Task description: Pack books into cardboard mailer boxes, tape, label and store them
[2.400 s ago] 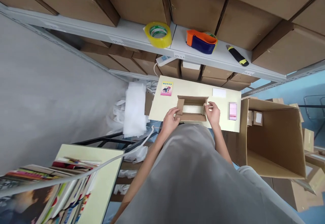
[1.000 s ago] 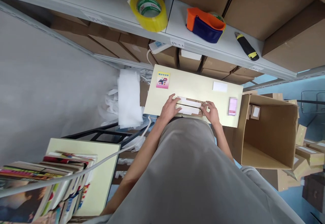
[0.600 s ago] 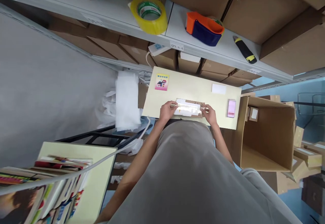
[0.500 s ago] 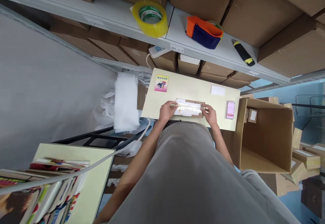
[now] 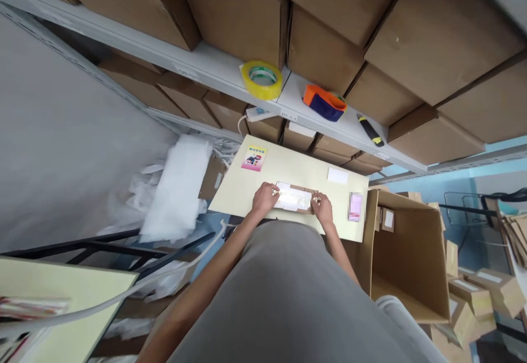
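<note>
A small flat cardboard box [image 5: 313,193] lies on the pale yellow table [image 5: 234,195], close to my body. White paper covers much of its top, and a shiny clear strip [image 5: 294,198], which looks like packing tape, runs lengthwise over it. At the box's left end, my left hand [image 5: 264,199] pinches the strip's end with bent fingers. My right hand [image 5: 323,209] is closed at the other end, where the strip looks crinkled between the fingertips. Fingers partly hide both ends.
A picture booklet [image 5: 254,158], a white card [image 5: 337,175] and a pink blurred item [image 5: 354,207] lie on the table. Above, the shelf [image 5: 230,72] carries a yellow tape roll [image 5: 249,80], an orange-and-blue tape dispenser [image 5: 325,104] and a cutter [image 5: 370,130]. A large open carton [image 5: 405,253] stands right.
The head view has tilted up and turned, so more shelf boxes show and the table sits lower. Both hands stay at the box's ends, with the right fingers now more curled.
</note>
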Action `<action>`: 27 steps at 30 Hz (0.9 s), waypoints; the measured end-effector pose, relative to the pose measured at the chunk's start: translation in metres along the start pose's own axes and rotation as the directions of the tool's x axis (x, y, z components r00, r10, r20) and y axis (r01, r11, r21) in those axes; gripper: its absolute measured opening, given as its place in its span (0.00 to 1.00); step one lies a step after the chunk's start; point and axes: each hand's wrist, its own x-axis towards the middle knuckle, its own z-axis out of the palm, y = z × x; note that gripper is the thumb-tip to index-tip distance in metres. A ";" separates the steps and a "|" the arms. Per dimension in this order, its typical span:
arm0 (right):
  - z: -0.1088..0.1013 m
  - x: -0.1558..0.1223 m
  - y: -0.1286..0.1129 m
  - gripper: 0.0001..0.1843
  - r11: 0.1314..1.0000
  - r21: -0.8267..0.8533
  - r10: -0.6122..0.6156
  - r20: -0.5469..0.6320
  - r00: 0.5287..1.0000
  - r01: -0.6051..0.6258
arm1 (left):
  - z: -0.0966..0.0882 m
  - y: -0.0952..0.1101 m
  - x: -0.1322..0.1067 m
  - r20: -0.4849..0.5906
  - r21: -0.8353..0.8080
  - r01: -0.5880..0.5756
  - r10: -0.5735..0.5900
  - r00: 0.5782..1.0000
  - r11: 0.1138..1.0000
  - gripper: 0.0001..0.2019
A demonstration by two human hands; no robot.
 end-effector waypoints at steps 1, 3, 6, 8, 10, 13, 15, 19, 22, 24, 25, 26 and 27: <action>-0.001 0.001 -0.002 0.11 0.999 -0.028 -0.037 -0.021 0.999 0.036 | -0.002 0.003 0.002 -0.017 -0.012 -0.023 0.023 1.000 1.000 0.09; -0.009 0.009 -0.013 0.12 0.990 -0.097 -0.113 -0.052 0.992 0.107 | -0.009 0.015 0.011 -0.064 -0.047 -0.091 0.088 0.994 0.995 0.08; -0.040 0.043 -0.052 0.15 0.952 -0.181 -0.274 -0.144 0.951 0.247 | -0.032 0.056 0.031 -0.180 -0.120 -0.230 0.207 0.962 0.966 0.09; -0.071 0.077 -0.091 0.21 0.909 -0.232 -0.397 -0.240 0.886 0.345 | -0.055 0.098 0.047 -0.273 -0.149 -0.339 0.291 0.917 0.929 0.09; -0.103 0.115 -0.136 0.25 0.857 -0.280 -0.506 -0.305 0.807 0.432 | -0.081 0.145 0.061 -0.362 -0.159 -0.436 0.359 0.860 0.886 0.09; -0.137 0.166 -0.199 0.29 0.801 -0.355 -0.582 -0.278 0.764 0.481 | -0.116 0.208 0.072 -0.476 -0.168 -0.515 0.388 0.789 0.841 0.10; -0.148 0.191 -0.230 0.28 0.814 -0.390 -0.534 -0.212 0.818 0.430 | -0.132 0.235 0.071 -0.504 -0.186 -0.555 0.406 0.762 0.811 0.13; -0.152 0.218 -0.263 0.24 0.863 -0.375 -0.405 -0.114 0.907 0.338 | -0.141 0.249 0.057 -0.527 -0.226 -0.580 0.403 0.748 0.783 0.14; -0.153 0.216 -0.265 0.19 0.868 -0.356 -0.405 -0.108 0.908 0.345 | -0.135 0.233 0.044 -0.525 -0.279 -0.551 0.356 0.773 0.787 0.10; -0.150 0.201 -0.256 0.19 0.877 -0.284 -0.435 -0.123 0.892 0.388 | -0.129 0.212 0.034 -0.513 -0.324 -0.539 0.334 0.791 0.778 0.08; -0.146 0.189 -0.248 0.21 0.877 -0.218 -0.461 -0.130 0.878 0.428 | -0.124 0.199 0.028 -0.505 -0.349 -0.539 0.331 0.797 0.766 0.08; -0.140 0.174 -0.238 0.23 0.869 -0.133 -0.492 -0.134 0.860 0.476 | -0.119 0.184 0.021 -0.497 -0.378 -0.542 0.330 0.803 0.751 0.07; -0.132 0.156 -0.227 0.26 0.852 -0.033 -0.522 -0.128 0.843 0.522 | -0.113 0.168 0.012 -0.486 -0.410 -0.544 0.329 0.810 0.732 0.08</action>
